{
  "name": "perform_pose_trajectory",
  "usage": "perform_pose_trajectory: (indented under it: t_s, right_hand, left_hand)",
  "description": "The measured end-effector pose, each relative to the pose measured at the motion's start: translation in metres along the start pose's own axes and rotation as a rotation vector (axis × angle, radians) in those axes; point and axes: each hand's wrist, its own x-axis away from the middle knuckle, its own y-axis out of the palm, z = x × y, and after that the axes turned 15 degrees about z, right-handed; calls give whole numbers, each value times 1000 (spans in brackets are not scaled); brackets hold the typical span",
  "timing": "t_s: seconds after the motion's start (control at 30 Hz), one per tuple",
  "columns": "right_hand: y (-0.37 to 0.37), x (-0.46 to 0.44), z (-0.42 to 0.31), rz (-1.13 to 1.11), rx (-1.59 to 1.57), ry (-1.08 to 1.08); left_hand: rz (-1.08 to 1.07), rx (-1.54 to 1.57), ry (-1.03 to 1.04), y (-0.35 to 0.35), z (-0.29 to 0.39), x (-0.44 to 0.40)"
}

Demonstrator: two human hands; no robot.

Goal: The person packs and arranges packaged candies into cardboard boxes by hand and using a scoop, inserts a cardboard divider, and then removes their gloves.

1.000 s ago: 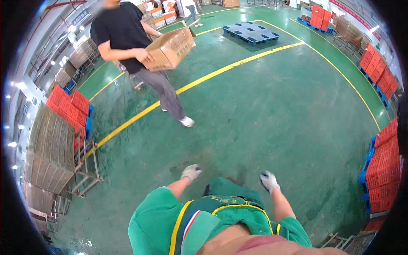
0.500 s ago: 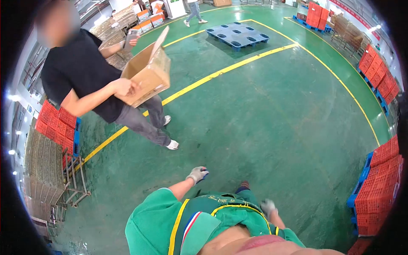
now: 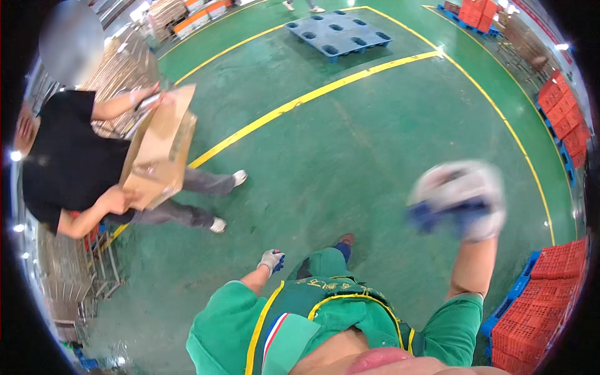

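Note:
My left hand (image 3: 272, 261), in a white glove with blue on the palm side, hangs beside my green clothing, fingers curled; whether it holds anything is too small to tell. Raised high at the right, my right hand (image 3: 459, 200) wears the same kind of glove and is smeared by motion, its fingers unclear. Neither hand is near an object. A person in a black shirt (image 3: 75, 156) at the left carries an open cardboard box (image 3: 156, 162), with a small item in the hand at the box's top.
A blue pallet (image 3: 337, 32) lies on the green floor beyond a yellow line. Red crates (image 3: 531, 312) on blue pallets stand along the right side. At the left are a metal rack (image 3: 103, 269) and stacked brown sheets (image 3: 62, 265). Another person's feet (image 3: 303, 7) show at the top.
My right hand has risen from beside my body. The person with the box has moved left and closer. The blue pallet appears higher and slightly left in view.

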Motion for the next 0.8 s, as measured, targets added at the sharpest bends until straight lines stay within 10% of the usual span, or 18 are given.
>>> perform_pose_trajectory:
  t_s: [0.1, 0.17, 0.23, 0.4, 0.8]
  right_hand:
    - [-59, 22, 67, -299, 106, 389]
    - [-116, 78, 106, 76, 270, 1001]
    - [-178, 140, 150, 581, 131, 1154]
    - [-312, 194, 220, 1000, 253, 1254]
    - [-557, -38, 263, 391, 327, 1433]
  left_hand:
    - [-67, 146, -22, 82, 76, -21]
    - [-101, 142, 74, 125, 165, 7]
    - [-274, 154, 135, 170, 232, 15]
    - [-288, 96, 282, 283, 342, 15]
    - [7, 264, 69, 437, 467, 27]
